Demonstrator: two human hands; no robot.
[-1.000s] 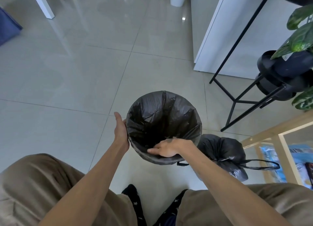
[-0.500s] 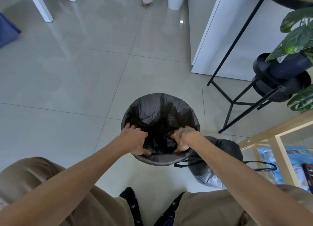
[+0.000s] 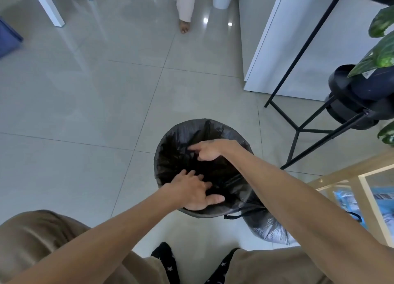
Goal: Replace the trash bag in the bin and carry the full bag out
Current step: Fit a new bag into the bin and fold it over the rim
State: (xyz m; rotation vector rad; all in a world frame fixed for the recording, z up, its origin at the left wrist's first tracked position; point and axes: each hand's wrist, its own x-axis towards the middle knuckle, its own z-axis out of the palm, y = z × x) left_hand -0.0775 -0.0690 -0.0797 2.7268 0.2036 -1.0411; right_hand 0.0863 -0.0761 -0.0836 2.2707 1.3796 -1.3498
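Note:
A round bin stands on the tiled floor below me, lined with a fresh black trash bag (image 3: 170, 143) folded over its rim. My left hand (image 3: 194, 191) reaches over the near rim, fingers spread and pressed into the liner. My right hand (image 3: 210, 149) hovers inside the opening toward the far side, fingers loosely extended against the plastic, holding nothing. The full black bag (image 3: 268, 226), tied with its drawstring, lies on the floor against the bin's right side, partly hidden by my right forearm.
A black metal plant stand (image 3: 298, 132) with dark pots and green leaves stands at the right. A light wooden shelf (image 3: 362, 177) is at the lower right. A white cabinet (image 3: 277, 49) is behind. Another person's foot (image 3: 184, 26) shows at the top, near table legs.
Both hands have let go of the near rim. My right hand has moved across into the bin's far side, and my left hand has spread open on the liner. The view has tilted up.

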